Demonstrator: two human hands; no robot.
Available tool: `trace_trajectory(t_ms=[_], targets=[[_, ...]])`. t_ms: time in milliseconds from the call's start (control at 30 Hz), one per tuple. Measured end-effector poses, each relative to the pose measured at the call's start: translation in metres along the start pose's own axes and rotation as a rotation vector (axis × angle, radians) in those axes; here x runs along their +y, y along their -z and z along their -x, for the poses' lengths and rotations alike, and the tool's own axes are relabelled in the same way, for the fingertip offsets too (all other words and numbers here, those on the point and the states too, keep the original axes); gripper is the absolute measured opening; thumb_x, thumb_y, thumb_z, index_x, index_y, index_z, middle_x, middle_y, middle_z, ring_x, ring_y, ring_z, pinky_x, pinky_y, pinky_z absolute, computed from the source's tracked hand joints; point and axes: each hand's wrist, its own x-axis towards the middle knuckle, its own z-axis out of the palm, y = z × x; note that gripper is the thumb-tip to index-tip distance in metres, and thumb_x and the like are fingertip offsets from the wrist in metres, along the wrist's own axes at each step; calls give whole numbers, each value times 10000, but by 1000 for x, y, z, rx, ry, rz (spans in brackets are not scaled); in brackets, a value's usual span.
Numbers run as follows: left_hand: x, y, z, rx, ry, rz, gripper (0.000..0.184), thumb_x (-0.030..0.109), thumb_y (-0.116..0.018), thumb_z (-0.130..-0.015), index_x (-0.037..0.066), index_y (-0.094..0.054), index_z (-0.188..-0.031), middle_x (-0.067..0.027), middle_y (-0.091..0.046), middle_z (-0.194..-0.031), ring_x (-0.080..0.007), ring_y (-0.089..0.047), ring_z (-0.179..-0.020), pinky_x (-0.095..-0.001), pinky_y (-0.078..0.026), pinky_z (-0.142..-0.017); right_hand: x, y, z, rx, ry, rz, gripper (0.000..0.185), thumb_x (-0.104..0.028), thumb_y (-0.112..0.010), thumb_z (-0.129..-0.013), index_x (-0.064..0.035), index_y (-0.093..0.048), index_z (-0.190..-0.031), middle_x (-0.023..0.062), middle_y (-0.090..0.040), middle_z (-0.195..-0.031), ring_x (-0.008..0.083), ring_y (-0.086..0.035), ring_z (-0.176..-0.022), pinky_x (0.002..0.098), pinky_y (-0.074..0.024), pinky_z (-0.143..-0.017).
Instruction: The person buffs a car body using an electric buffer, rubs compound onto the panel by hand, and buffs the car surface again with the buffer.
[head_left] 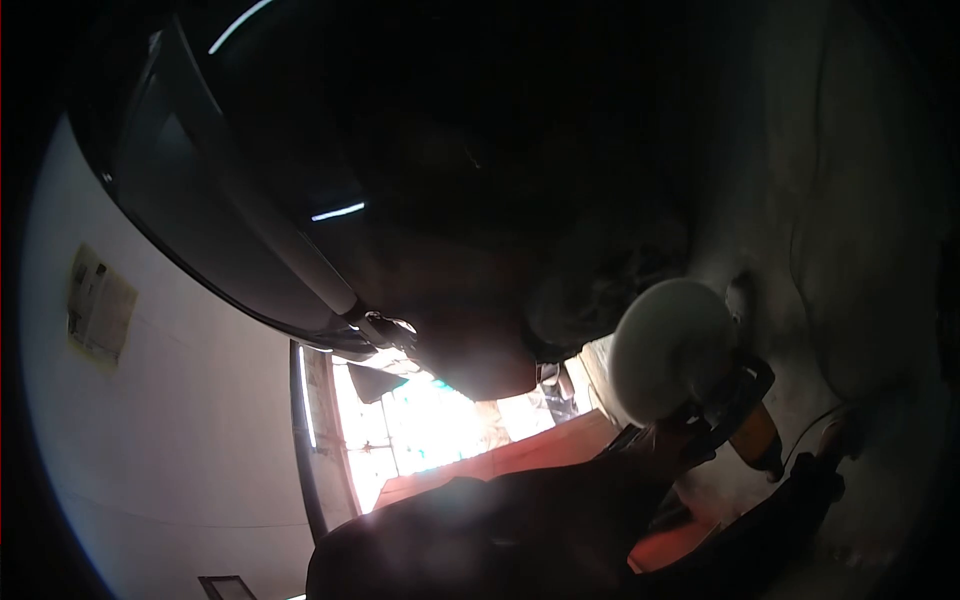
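Note:
A polisher with a round white pad [668, 352] and an orange-yellow body [757, 440] is right of centre. Its pad faces the lower part of a dark, glossy car body [450, 220]; whether the two touch is too dark to tell. From the bottom, my dark-sleeved left arm reaches across to the tool, where my left hand [688, 432] is closed around its black loop handle [745, 405]. My right hand [832, 440], in deep shadow, lies just beyond the tool's rear end, close to a thin cord [805, 435]. Its fingers cannot be made out.
A pale wall [190, 420] with a masked or framed patch [101, 305] stands at left. Strong light comes through a barred opening [430, 430] in the middle, above a reddish surface [510, 455]. A long cable [797, 270] runs along the grey surface at right.

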Motion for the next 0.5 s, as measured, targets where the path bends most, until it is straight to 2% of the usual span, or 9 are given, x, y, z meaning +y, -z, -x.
trace_trajectory(t_ms=[100,200,267,300,333,400,433,500], targets=[[-26,-33,-2,1,44,44,418,182,-848,-679,71,-708,-1057,-169,-578,-1120,-377,-590,-1009,-480,-502,-807,3,-12,9,63,-33,-174,655,-533,-636,-928,20,-575,-1275,239,-640,-1179,347,-633,-1016,482,-535,-906],[-41,-36,-9,18,57,74,447,173,-854,-676,58,-697,-1078,-171,-576,-1132,-380,-590,-1020,-492,-501,-816,-14,3,25,237,-111,-524,636,-525,-632,-935,15,-583,-1268,233,-640,-1184,340,-632,-1021,482,-533,-915],[-35,-17,-8,58,20,16,453,167,-855,-683,57,-687,-1088,-177,-576,-1121,-378,-597,-1007,-486,-505,-807,-86,48,30,58,-341,-74,630,-507,-629,-942,50,-583,-1232,264,-646,-1130,368,-629,-990,478,-563,-852],[-29,-7,-6,44,22,42,440,169,-849,-696,49,-679,-1084,-181,-578,-1108,-381,-600,-999,-480,-508,-796,-76,72,27,-121,-283,-22,632,-502,-617,-950,58,-567,-1240,278,-626,-1169,375,-630,-988,478,-564,-855],[-24,5,-1,30,24,68,428,170,-843,-709,41,-671,-1079,-186,-580,-1096,-384,-603,-991,-473,-511,-785,-158,92,32,-71,-715,-231,577,-457,-573,-986,61,-561,-1240,244,-627,-1180,330,-646,-912,433,-575,-753],[-1,41,10,-10,41,109,401,174,-829,-733,20,-653,-1059,-194,-581,-1071,-385,-608,-964,-459,-515,-761,-191,97,24,-548,-753,-1372,372,-372,-581,-977,-27,-561,-1117,132,-623,-1044,229,-582,-757,318,-451,-555],[12,61,16,-35,55,123,388,177,-822,-744,7,-644,-1043,-198,-581,-1058,-383,-611,-945,-451,-515,-747,-239,108,30,-666,-726,-1496,381,-360,-576,-980,-20,-551,-1152,139,-608,-1090,243,-581,-815,334,-458,-612],[22,94,27,-43,26,139,381,213,-789,-789,12,-630,-1071,-201,-593,-1057,-387,-619,-904,-450,-519,-738,-386,117,57,-724,-634,-1517,407,-336,-565,-986,-7,-530,-1222,154,-579,-1182,270,-579,-931,368,-471,-725]])
